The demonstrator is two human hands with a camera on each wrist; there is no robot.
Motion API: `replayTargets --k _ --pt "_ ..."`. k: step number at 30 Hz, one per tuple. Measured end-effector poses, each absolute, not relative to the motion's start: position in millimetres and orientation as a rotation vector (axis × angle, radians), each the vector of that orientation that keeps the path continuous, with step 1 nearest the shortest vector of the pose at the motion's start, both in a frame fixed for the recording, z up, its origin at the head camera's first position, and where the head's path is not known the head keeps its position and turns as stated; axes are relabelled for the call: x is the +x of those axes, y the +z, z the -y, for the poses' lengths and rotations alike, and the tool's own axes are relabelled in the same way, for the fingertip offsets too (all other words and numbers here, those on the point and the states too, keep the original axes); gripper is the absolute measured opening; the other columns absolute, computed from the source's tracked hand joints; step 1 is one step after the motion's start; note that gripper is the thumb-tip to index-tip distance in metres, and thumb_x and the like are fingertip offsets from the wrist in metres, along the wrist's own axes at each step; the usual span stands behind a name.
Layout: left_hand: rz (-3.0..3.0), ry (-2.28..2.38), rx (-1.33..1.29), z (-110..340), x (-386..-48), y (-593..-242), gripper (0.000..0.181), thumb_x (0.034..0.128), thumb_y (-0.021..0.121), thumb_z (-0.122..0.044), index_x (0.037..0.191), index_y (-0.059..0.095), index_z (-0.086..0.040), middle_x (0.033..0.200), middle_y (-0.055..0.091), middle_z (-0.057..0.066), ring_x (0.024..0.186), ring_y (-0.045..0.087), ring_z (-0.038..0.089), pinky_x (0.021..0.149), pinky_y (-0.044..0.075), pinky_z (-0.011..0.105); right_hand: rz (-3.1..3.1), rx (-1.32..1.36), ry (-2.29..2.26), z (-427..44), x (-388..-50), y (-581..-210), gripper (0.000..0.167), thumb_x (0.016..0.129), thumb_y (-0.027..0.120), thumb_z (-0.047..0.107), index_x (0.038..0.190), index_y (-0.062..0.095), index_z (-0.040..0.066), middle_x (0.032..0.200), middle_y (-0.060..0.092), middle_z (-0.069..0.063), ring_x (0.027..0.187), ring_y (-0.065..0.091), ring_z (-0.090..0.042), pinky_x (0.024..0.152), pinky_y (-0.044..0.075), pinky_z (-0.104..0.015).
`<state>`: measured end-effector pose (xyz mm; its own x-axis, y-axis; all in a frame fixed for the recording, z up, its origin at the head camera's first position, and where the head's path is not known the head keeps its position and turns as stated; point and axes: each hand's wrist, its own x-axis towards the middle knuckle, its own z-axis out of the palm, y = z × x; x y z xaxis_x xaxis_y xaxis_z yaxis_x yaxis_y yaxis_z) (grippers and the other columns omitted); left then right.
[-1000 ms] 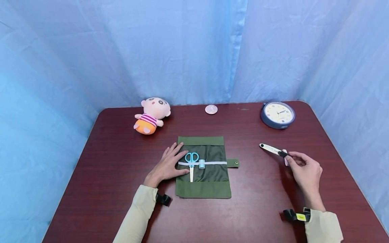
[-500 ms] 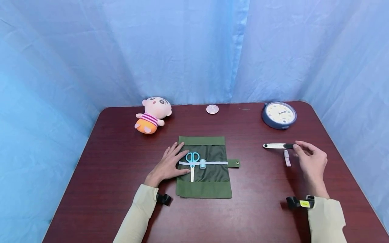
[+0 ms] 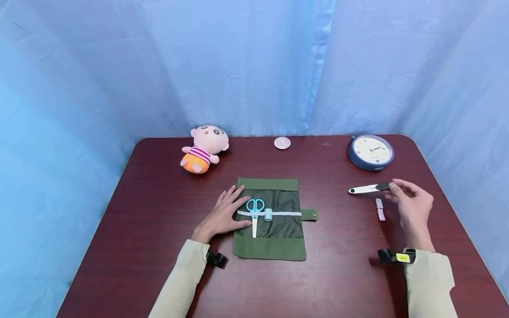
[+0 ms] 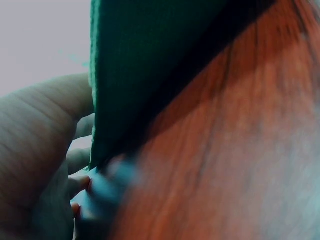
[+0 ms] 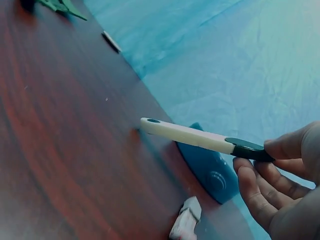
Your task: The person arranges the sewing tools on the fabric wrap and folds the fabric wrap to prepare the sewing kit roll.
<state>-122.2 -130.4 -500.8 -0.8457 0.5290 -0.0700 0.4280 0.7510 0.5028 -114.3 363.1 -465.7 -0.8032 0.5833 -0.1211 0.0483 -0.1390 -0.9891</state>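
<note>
A green fabric roll pouch (image 3: 269,249) lies unfolded on the table. Its white elastic band holds light-blue scissors (image 3: 255,205) and a pale-blue thread spool (image 3: 268,215). My left hand (image 3: 222,216), fingers spread, rests on the pouch's left edge; the left wrist view shows the green cloth (image 4: 135,60) beside it. Between thumb and fingers, my right hand (image 3: 415,207) pinches the black end of a slim white-and-black tool (image 3: 363,189) resembling a utility knife. The right wrist view shows that tool (image 5: 190,136) raised off the table, its white end pointing away from the hand.
A small whitish folded strip (image 3: 380,210) lies left of the right hand. Behind it stands a blue round clock (image 3: 370,153). Toward the back edge are a plush doll (image 3: 203,150) and a pinkish disc (image 3: 282,142). Blue curtains (image 3: 246,66) surround the table (image 3: 330,282).
My right hand has moved slightly right and away from me, and the tool has swung from slanting to nearly level. The whitish strip now shows fully. My left hand stays on the pouch.
</note>
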Motion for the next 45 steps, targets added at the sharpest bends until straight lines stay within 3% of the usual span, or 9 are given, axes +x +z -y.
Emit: replayTargets --k 7,14,24,29,32,35,39,45 --pt "-2.734 0.733 0.759 129.5 -124.6 -500.4 0.074 0.0865 0.074 -0.048 0.15 0.048 -0.019 0.169 0.021 0.008 0.159 0.011 0.034 0.126 0.011 0.06 1.761 -0.612 2.067 -353.1 -124.2 -458.4 0.012 0.084 0.076 0.0 0.096 0.075 0.004 0.075 0.074 0.003 0.06 0.072 -0.007 0.057 0.058 -0.019" --pt "-2.727 0.757 0.766 130.4 -124.3 -502.5 0.075 0.0863 0.074 -0.048 0.15 0.048 -0.018 0.169 0.021 0.008 0.159 0.01 0.034 0.126 0.01 0.06 1.803 -0.442 2.193 -330.8 -134.2 -456.1 0.015 0.085 0.076 0.0 0.1 0.076 0.0 0.077 0.076 0.003 0.062 0.074 -0.009 0.059 0.059 -0.022" --pt "-2.745 0.75 0.765 131.9 -124.5 -504.1 0.075 0.0858 0.075 -0.048 0.149 0.049 -0.019 0.169 0.022 0.009 0.158 0.012 0.035 0.125 0.011 0.061 1.962 -0.192 2.297 -287.8 -155.9 -464.0 0.011 0.089 0.072 0.002 0.099 0.077 0.007 0.079 0.077 0.007 0.064 0.073 -0.006 0.06 0.059 -0.02" --pt "-2.748 0.76 0.767 130.9 -123.3 -504.6 0.075 0.0854 0.075 -0.049 0.149 0.049 -0.019 0.168 0.023 0.009 0.158 0.012 0.035 0.125 0.011 0.061 2.078 -0.08 2.298 -262.9 -168.6 -471.0 0.012 0.091 0.07 0.002 0.102 0.075 0.001 0.074 0.076 0.008 0.064 0.072 -0.004 0.058 0.058 -0.019" --pt "-2.751 0.768 0.769 131.0 -123.1 -504.6 0.075 0.0848 0.076 -0.048 0.149 0.049 -0.018 0.168 0.024 0.009 0.158 0.013 0.035 0.125 0.011 0.061 2.152 -0.069 2.289 -247.8 -175.3 -475.0 0.01 0.092 0.07 0.004 0.097 0.077 0.009 0.074 0.075 0.009 0.064 0.071 -0.003 0.059 0.058 -0.02" --pt "-2.752 0.768 0.773 131.3 -123.8 -505.3 0.075 0.0848 0.076 -0.048 0.149 0.05 -0.019 0.168 0.024 0.009 0.158 0.013 0.035 0.125 0.011 0.061 2.231 -0.076 2.276 -232.6 -180.4 -478.5 0.011 0.092 0.07 0.006 0.102 0.076 0.005 0.074 0.074 0.011 0.064 0.07 -0.002 0.059 0.058 -0.019" --pt "-2.75 0.76 0.774 131.5 -124.7 -506.1 0.074 0.0852 0.075 -0.048 0.149 0.049 -0.019 0.168 0.024 0.009 0.158 0.013 0.035 0.125 0.011 0.061 2.294 -0.06 2.282 -215.1 -186.1 -483.4 0.033 0.093 0.069 0.006 0.117 0.064 -0.016 0.074 0.074 0.012 0.064 0.07 -0.002 0.06 0.058 -0.019" --pt "-2.743 0.753 0.774 131.9 -125.2 -506.0 0.075 0.0855 0.075 -0.049 0.149 0.049 -0.019 0.168 0.023 0.009 0.158 0.012 0.035 0.125 0.011 0.061 2.399 -0.035 2.243 -198.1 -192.7 -488.5 0.042 0.094 0.068 0.009 0.124 0.059 -0.019 0.072 0.072 0.016 0.064 0.069 -0.001 0.061 0.057 -0.018"
